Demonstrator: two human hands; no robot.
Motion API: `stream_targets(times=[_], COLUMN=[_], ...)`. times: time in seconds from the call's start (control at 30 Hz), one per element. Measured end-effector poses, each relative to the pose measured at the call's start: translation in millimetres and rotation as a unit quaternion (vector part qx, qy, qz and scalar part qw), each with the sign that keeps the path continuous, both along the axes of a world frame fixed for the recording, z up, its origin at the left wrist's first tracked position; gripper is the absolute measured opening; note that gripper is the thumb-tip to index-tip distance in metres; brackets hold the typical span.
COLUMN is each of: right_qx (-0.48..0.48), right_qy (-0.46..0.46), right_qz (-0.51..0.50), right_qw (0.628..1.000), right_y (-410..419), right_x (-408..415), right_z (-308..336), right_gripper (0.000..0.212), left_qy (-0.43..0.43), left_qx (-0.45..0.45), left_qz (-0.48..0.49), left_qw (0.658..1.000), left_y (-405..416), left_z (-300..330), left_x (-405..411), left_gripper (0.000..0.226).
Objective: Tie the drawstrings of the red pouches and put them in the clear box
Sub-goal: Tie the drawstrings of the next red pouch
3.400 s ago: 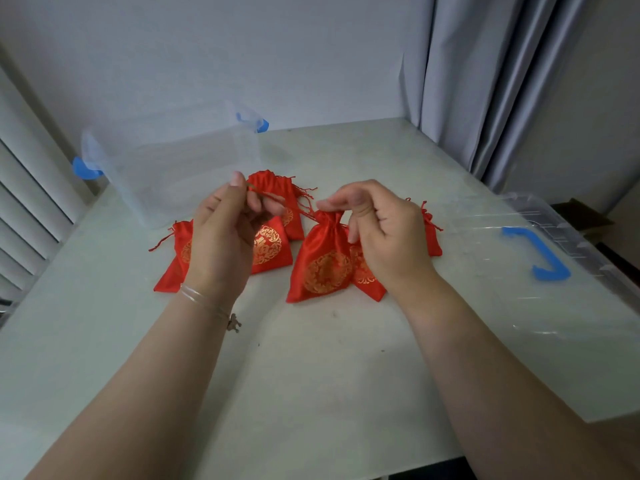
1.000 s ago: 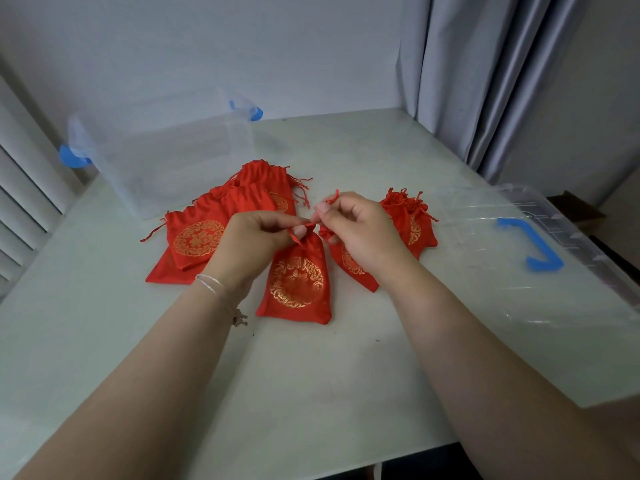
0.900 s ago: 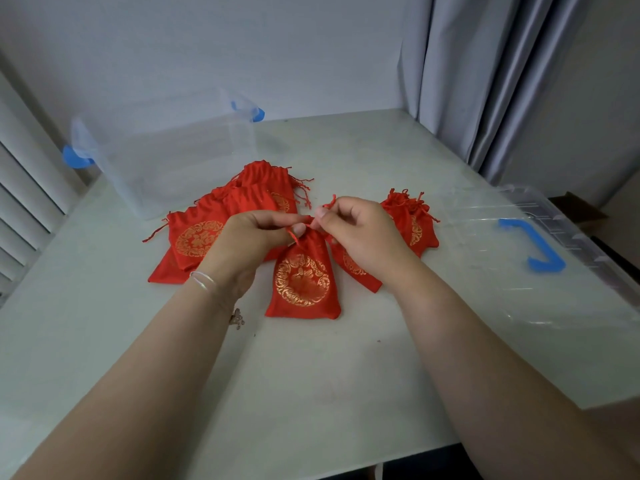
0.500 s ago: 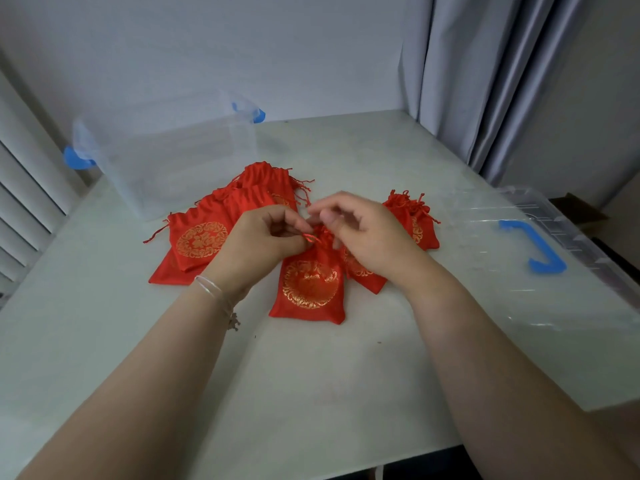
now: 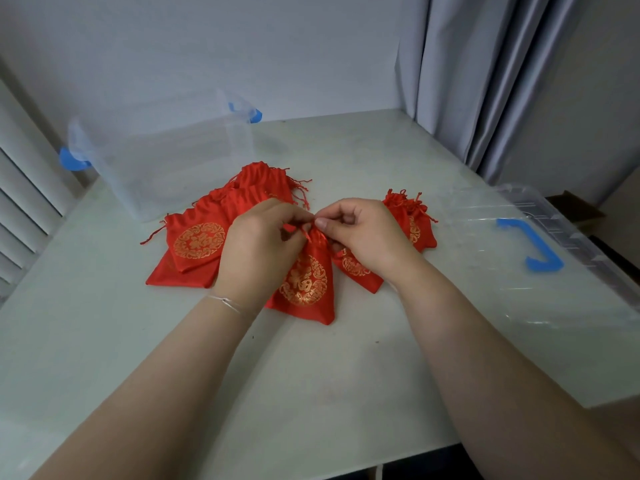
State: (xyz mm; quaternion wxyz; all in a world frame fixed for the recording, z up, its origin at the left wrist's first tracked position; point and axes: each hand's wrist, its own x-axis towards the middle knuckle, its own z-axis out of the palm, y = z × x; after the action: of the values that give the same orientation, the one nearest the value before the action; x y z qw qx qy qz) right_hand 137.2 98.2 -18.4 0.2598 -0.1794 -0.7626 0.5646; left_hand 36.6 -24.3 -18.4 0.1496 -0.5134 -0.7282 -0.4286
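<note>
Vs. half a sec ago, both hands have crept a bit closer together over the neck of the front pouch (image 5: 304, 282), and the thumb tips nearly meet now. Left hand (image 5: 258, 249) has its fingers curled, pinching the red drawstring (image 5: 300, 231) right at the pouch mouth. Right hand (image 5: 360, 233) pinches the other end betw. thumb and forefinger, same spot. The pouch itself hasn't shifted: it lies flat on the table (image 5: 311, 375), gold emblem up, bottom edge toward the person.

Left of that pouch, partly under the left hand, sits a pile of pouches (image 5: 199, 237), cords loose. Right of it, behind the right hand, two more pouches (image 5: 412, 223), mostly hidden by the knuckles. Clear box (image 5: 166, 157) stands beyond the pile, well apart from the front pouch, blue latches at its ends; looks like nothing red inside. The lid (image 5: 540, 271) w/ blue handle lies flat, far right of the pouch, overhanging the table edge. Grey curtain (image 5: 485, 74) hangs behind the lid.
</note>
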Motion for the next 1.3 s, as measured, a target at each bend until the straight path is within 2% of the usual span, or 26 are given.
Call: stream_targets(times=[0.1, 0.2, 0.27, 0.4, 0.53, 0.7, 0.87, 0.93, 1.03, 1.1, 1.17, 1.23, 1.3], right_qx=[-0.071, -0.144, -0.155, -0.038, 0.074, 0.124, 0.162, 0.123, -0.037, -0.148, -0.209, -0.167, -0.024], right_qy=[0.005, -0.025, -0.049, -0.071, -0.065, -0.075, -0.091, -0.086, -0.056, -0.023, 0.007, 0.000, -0.035], right_qz=[0.011, 0.064, 0.091, 0.073, 0.017, -0.014, -0.037, -0.039, -0.041, -0.023, -0.009, -0.020, -0.049], right_qw=[0.997, 0.987, 0.983, 0.994, 0.995, 0.989, 0.982, 0.988, 0.997, 0.988, 0.978, 0.986, 0.998], right_y=[2, 7, 9, 8, 2, 4, 11, 9, 9, 9, 7, 5, 5], right_x=[2, 6, 9, 12, 5, 6, 7, 7, 5, 4, 3, 2, 2], right_z=[2, 3, 6, 9, 3, 3, 2, 3, 4, 4, 5, 4, 2], right_gripper=[0.012, 0.014, 0.012, 0.016, 0.020, 0.014, 0.010, 0.011, 0.014, 0.018, 0.018, 0.016, 0.013], left_qy=[0.064, 0.100, 0.119, 0.140, 0.155, 0.149, 0.136, 0.152, 0.185, 0.196, 0.208, 0.212, 0.211], left_qx=[0.004, 0.005, 0.004, -0.003, -0.008, 0.003, 0.005, 0.005, -0.005, -0.016, -0.022, -0.017, -0.007], left_qz=[-0.002, -0.026, -0.038, -0.033, -0.017, 0.010, -0.011, -0.027, -0.039, -0.045, -0.053, -0.061, -0.064], left_qw=[0.998, 0.995, 0.992, 0.990, 0.988, 0.989, 0.991, 0.988, 0.982, 0.979, 0.976, 0.975, 0.975], left_y=[-1, -3, -3, -4, -4, -3, -3, -3, -3, -3, -3, -3, -4], left_z=[-2, -1, -1, -1, -1, -2, 1, 1, 1, 1, 1, 2, 3], left_x=[-1, 1, 0, -4, -6, -10, -10, -12, -15, -14, -12, -10, -10], left_gripper=[0.014, 0.016, 0.019, 0.011, 0.017, 0.007, 0.007, 0.008, 0.011, 0.009, 0.008, 0.011, 0.014])
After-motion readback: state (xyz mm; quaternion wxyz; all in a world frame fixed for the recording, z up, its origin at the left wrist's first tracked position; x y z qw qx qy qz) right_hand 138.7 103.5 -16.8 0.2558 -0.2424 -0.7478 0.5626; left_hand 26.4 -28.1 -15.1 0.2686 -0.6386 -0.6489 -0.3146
